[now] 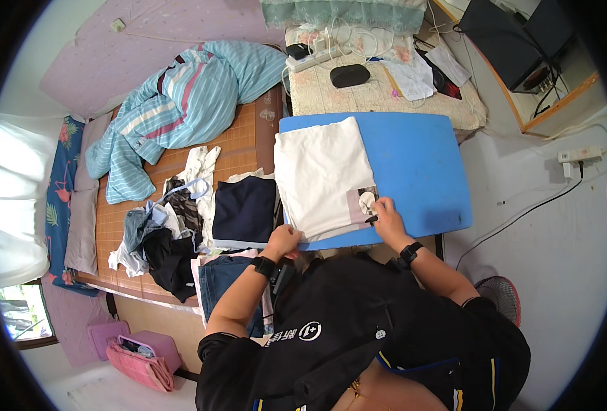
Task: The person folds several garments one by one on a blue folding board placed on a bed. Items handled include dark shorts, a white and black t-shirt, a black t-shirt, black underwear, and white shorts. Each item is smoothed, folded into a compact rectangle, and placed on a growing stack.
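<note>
A white garment (324, 171), folded into a rough rectangle, lies on the left part of a blue tabletop (420, 164). It has a pale mauve and dark print near its lower right corner. My left hand (284, 241) is closed on its near left corner, at the table's front edge. At the near right corner, beside the print, my right hand (387, 220) pinches the cloth with bent fingers. Both fingertips are partly hidden by the hands themselves. The garment lies mostly flat, with slight creases.
Left of the table, a bed mat (241, 137) bears a folded navy garment (245, 209), folded jeans (221, 284), a loose clothes heap (170, 236) and a striped blue quilt (187, 103). Behind the table are a black oval case (350, 76) and a power strip (313, 58). A fan (501, 298) stands right.
</note>
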A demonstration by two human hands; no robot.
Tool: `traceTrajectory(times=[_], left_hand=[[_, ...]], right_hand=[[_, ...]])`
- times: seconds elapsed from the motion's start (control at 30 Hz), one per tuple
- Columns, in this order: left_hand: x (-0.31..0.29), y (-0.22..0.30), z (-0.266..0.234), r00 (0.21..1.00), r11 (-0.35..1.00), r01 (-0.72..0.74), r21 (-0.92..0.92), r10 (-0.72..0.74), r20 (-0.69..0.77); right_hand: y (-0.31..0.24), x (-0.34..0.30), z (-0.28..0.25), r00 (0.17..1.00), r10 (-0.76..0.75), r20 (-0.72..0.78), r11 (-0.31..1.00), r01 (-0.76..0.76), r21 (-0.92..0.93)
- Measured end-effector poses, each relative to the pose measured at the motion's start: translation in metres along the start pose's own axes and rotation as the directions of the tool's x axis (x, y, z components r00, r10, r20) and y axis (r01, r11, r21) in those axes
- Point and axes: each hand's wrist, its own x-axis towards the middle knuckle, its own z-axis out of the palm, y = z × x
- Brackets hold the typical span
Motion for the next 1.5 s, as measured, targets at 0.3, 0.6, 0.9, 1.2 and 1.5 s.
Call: traceTrajectory(times=[0.3, 0.6, 0.9, 1.2, 1.5], left_hand=[[0.022, -0.041, 0.018, 0.961, 0.892, -0.257, -0.373, 0.195, -0.195], [-0.017, 0.034, -0.032, 0.994, 0.903, -0.096, -0.419, 0.109, 0.008], [-0.077, 0.182, -0.09, 0.792, 0.694, -0.593, -0.408, 0.594, -0.141], [-0.045, 0.241, -0.075, 0.79, 0.714, -0.579, -0.393, 0.611, -0.053], [-0.032, 0.278, -0.053, 0.645, 0.622, -0.743, -0.247, 0.764, -0.019]], right_hand=[[0.012, -0.005, -0.01, 0.997, 0.031, 0.066, 0.931, -0.053, 0.36], [-0.024, 0.025, -0.069, 0.982, -0.184, 0.039, 0.908, 0.155, 0.389], [-0.053, 0.105, -0.186, 0.927, -0.259, -0.271, 0.888, 0.339, 0.309], [-0.035, 0.135, -0.239, 0.969, 0.005, -0.246, 0.901, 0.102, 0.422], [-0.045, 0.094, -0.275, 0.859, -0.188, -0.477, 0.95, 0.282, 0.132]])
